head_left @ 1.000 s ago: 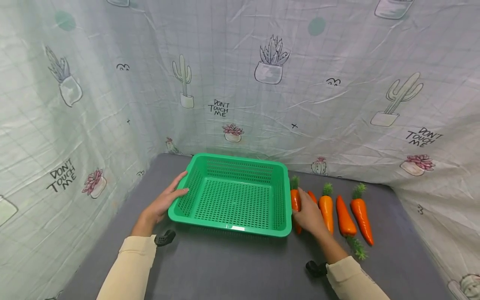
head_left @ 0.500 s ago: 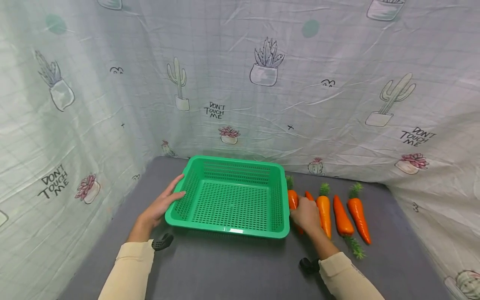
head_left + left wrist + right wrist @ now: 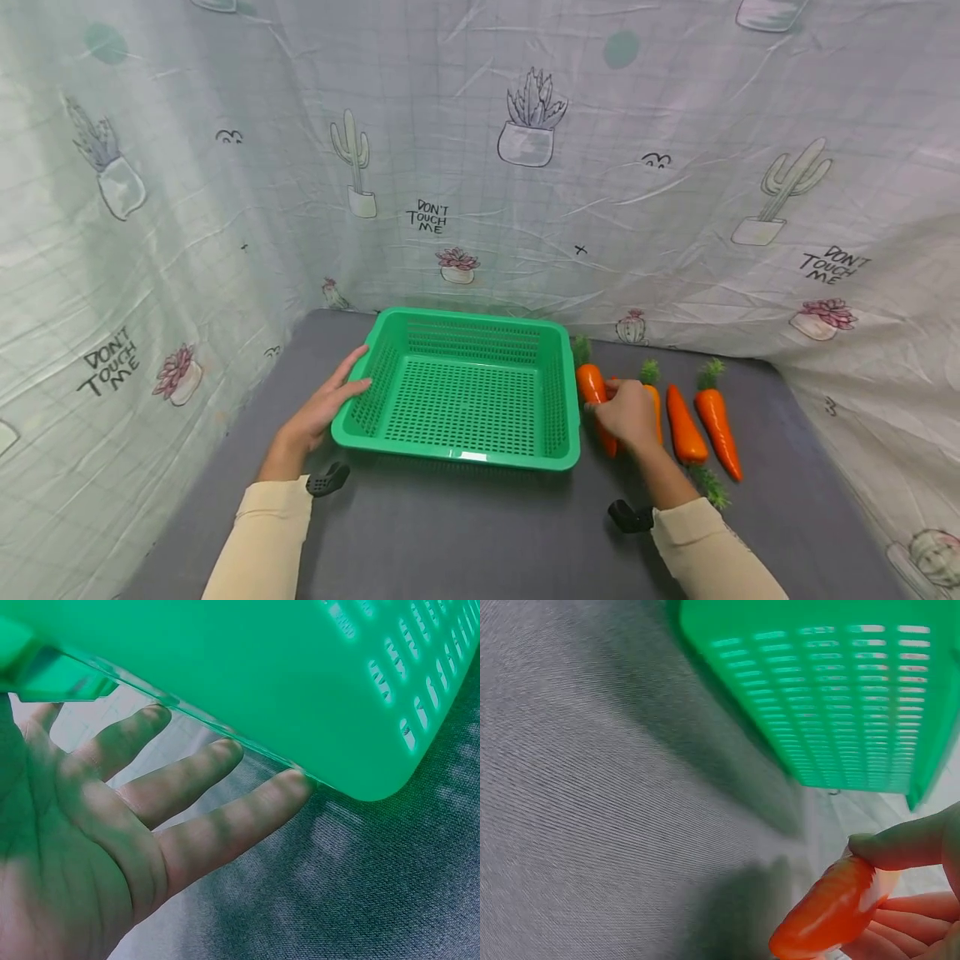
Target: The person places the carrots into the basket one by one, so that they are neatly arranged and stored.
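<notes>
My left hand (image 3: 324,410) holds the left side of a green perforated plastic basket (image 3: 450,452), its thumb over the rim. In the left wrist view, its outstretched fingertips touch the basket's outer wall from outside. To the basket's right, my right hand (image 3: 630,412) pinches an orange carrot (image 3: 592,385) with a green leafy top. The right wrist view shows the thumb on one side of this carrot (image 3: 832,911) and fingers on the other, with the tapered end pointing away from the palm. Part of the carrot's middle is covered by the hand in the head view.
Right of my right hand lie a lighter orange carrot (image 3: 657,408), a carrot (image 3: 686,429) with its leaves toward me and another carrot (image 3: 718,433). One more is mostly hidden behind the hand. A patterned cloth (image 3: 525,233) hangs behind the grey table (image 3: 465,533).
The carrot beside the basket has come into my right hand's pinch and now slants, its lower end farther right. My right hand has shifted slightly right. The left hand stays on the basket.
</notes>
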Available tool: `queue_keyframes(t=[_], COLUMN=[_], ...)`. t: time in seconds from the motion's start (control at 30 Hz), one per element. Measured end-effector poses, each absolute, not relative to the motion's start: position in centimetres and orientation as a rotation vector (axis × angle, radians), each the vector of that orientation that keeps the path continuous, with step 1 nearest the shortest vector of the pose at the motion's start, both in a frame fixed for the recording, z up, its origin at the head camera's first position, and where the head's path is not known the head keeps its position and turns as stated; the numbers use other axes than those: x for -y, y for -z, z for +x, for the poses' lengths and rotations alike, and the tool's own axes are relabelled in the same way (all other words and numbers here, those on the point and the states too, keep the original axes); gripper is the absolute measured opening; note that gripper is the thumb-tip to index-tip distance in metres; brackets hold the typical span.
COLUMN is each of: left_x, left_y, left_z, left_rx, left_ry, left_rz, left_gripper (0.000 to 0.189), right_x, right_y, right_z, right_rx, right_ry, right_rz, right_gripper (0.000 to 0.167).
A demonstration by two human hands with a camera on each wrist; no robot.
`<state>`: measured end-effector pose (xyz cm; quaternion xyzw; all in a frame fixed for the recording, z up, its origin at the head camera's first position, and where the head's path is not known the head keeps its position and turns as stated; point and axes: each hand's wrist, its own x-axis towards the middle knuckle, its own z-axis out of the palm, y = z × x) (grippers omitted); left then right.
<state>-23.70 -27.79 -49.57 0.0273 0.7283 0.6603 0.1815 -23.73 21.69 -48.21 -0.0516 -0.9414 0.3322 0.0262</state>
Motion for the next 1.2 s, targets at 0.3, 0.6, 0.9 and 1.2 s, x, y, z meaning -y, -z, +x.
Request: queue_keyframes(t=[0.3, 0.6, 0.9, 1.2], left_x=[27.8, 27.6, 27.6, 27.7], left_y=[49.4, 49.2, 49.4, 49.3], left_z=[-23.3, -23.4, -23.4, -23.5], left_rx=[-2.070, -2.051, -2.047, -2.081], left_ry=[-1.842, -1.873, -1.873, -1.847], left_rz=[0.078, 0.060, 0.029, 0.041], left_gripper=[0.075, 0.075, 0.076, 0.075], right_x=[-22.0, -22.2, -21.4, -20.1], right_y=[45.6, 42.9, 41.1, 40.0], right_z=[-22.8, -23.2, -23.7, -24.5], right_rx=[2.916, 2.882, 2.881, 2.929], right_ry=[-1.153, -1.218, -1.285, -1.278], right_rz=[-0.256, -0.187, -0.083, 0.002], right_gripper=[0.061, 0.062, 0.061, 0.058])
